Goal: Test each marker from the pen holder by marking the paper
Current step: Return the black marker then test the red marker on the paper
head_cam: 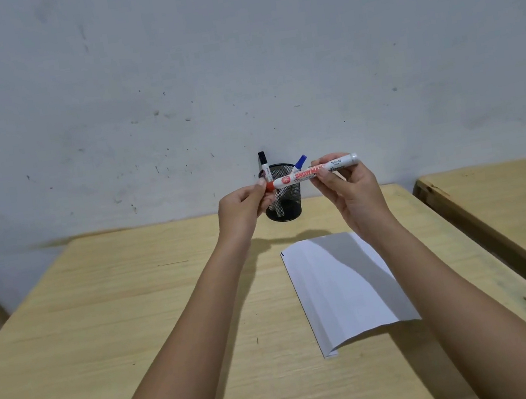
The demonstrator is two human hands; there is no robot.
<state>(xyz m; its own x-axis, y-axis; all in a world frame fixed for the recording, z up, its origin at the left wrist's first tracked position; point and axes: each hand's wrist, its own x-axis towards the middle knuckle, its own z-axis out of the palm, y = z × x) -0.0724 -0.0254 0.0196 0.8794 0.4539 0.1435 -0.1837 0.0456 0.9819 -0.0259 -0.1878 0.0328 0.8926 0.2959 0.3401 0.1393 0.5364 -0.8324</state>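
From the head camera, both hands are raised in front of the black mesh pen holder (283,196), which stands at the far edge of the wooden table (103,325). The right hand (353,196) pinches the white barrel of a red marker (312,171), held nearly level. The left hand (242,209) closes its fingertips on the marker's red cap end. A black-capped marker (264,165) and a blue-capped marker (298,162) stand in the holder. The white paper (343,289) lies nearer than the holder, slightly right.
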